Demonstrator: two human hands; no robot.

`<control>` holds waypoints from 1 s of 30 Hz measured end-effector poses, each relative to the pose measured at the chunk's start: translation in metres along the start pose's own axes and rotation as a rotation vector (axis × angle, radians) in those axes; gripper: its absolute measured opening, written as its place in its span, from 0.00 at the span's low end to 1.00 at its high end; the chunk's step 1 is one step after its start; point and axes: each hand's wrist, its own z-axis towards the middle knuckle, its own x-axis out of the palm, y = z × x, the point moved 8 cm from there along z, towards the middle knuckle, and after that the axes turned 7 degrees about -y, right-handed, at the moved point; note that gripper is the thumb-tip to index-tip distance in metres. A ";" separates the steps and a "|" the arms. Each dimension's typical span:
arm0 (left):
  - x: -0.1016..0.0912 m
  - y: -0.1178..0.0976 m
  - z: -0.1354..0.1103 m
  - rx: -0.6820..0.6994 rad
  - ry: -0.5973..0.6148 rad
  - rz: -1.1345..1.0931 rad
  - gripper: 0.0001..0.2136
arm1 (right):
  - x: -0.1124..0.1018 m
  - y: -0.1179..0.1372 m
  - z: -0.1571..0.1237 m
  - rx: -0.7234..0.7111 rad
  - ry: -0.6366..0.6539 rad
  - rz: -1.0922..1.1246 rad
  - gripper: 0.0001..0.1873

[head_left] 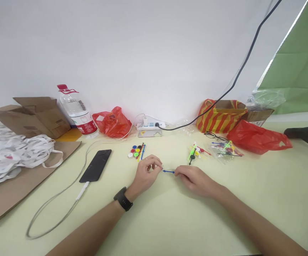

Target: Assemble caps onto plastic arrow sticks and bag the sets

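Observation:
A thin blue plastic stick (168, 171) lies just above the pale green table between my two hands. My left hand (146, 174), with a black watch on its wrist, pinches the stick's left end with curled fingers. My right hand (193, 179) pinches the right end, knuckles up. Behind the left hand sits a small pile of coloured round discs and sticks (137, 151). Behind the right hand lie more coloured sticks (194, 152) and a clear bag of such parts (225, 148).
A black phone (96, 165) on a white cable lies left of my hands. Cardboard boxes (35, 115), white straps (8, 153), a water bottle (76, 110), red bags (257, 139), a power strip (150, 126), glasses (214, 135) and a black handle (304, 133) line the back and sides.

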 end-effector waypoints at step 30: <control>0.011 0.018 -0.004 -0.011 0.155 0.221 0.07 | -0.005 -0.006 -0.001 0.048 -0.045 -0.013 0.16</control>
